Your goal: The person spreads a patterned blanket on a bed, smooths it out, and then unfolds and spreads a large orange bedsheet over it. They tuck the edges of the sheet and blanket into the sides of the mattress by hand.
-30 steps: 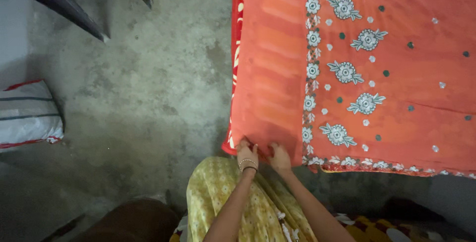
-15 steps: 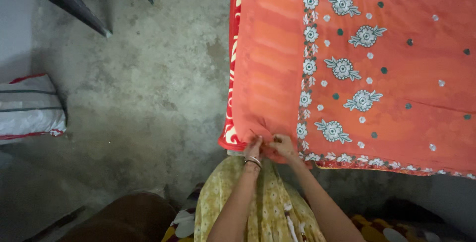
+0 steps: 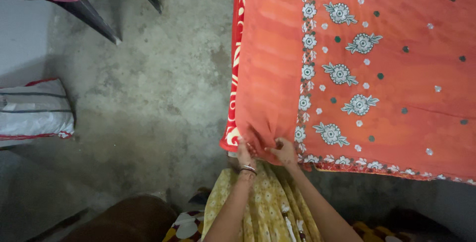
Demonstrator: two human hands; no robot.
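Note:
An orange cloth point(image 3: 386, 68) with white embroidered flowers and dark dots lies spread over a raised surface, over a red patterned sheet point(image 3: 237, 53) that shows along its left edge. My left hand point(image 3: 245, 151), with bangles at the wrist, pinches the cloth's near left corner. My right hand point(image 3: 284, 152) grips the same bunched corner just to the right, beside the flowered border strip point(image 3: 306, 58). Small gathers fan out from the corner between both hands.
A bare grey concrete floor point(image 3: 148, 88) lies to the left. A white woven sack point(image 3: 34, 109) sits at the left edge, dark chair legs point(image 3: 94, 14) at the top left. My yellow patterned garment point(image 3: 258, 207) hangs below the hands.
Both hands stay at the cloth's near left corner. They came closer together and gathered the corner into folds; the view shifted slightly.

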